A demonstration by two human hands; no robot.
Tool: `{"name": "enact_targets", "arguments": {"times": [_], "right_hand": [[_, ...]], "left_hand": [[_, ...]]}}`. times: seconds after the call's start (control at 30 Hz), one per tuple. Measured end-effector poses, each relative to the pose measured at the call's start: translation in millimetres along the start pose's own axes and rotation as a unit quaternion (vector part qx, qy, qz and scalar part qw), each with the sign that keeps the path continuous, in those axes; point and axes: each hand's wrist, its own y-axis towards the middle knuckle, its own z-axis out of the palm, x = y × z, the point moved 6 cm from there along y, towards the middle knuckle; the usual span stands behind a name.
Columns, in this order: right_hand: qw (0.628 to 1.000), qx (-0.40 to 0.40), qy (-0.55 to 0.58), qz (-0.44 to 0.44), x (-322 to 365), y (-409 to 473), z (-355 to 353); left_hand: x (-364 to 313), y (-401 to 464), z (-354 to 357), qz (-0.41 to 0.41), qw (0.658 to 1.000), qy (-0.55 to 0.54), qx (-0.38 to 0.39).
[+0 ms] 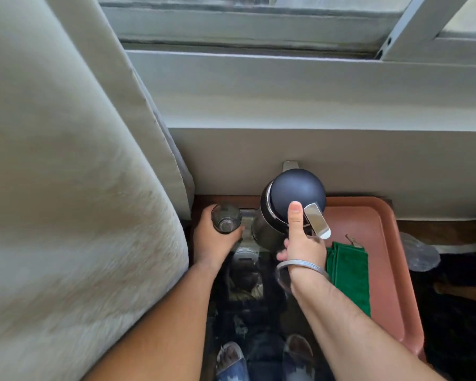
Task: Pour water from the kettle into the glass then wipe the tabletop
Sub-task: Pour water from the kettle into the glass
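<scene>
My left hand [213, 237] is wrapped round the glass [226, 218], fingers closed on its wall, holding it upright near the back left of the glass tabletop [248, 312]. My right hand [304, 244] grips the kettle [289, 207] by its handle, fingers curled under and thumb [295, 215] laid up along the lid beside the silver lever [318, 221]. The kettle stands just right of the glass, its spout pointing away toward the wall — not at the glass yet, and I see no water in the glass. To pour well I'd turn the spout over the rim, tip slowly, and keep the glass steady — a fast tilt would likely splash. The green cloth [348, 273] waits on the pink tray [388, 243] to my right for wiping.
</scene>
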Motion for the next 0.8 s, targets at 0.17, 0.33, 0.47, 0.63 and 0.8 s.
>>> {"name": "enact_targets", "arguments": {"times": [0.17,0.33,0.47,0.63,0.8], "right_hand": [[0.988,0.03,-0.128,-0.08,15,-2,-22],[0.969,0.099,-0.185,-0.128,25,-54,-69],[0.946,0.149,-0.238,-0.16,57,-108,-125],[0.87,0.189,-0.388,-0.241,113,-177,-175],[0.779,0.208,-0.521,-0.279,139,-232,-214]], "left_hand": [[-10,-31,-24,0.022,1.0,0.015,0.007],[-35,-68,-44,0.035,0.999,-0.005,0.003],[-66,-109,-55,0.051,0.997,-0.022,0.048],[-101,-167,-76,0.081,0.988,-0.014,0.13],[-136,-229,-107,0.133,0.976,0.016,0.172]]}}
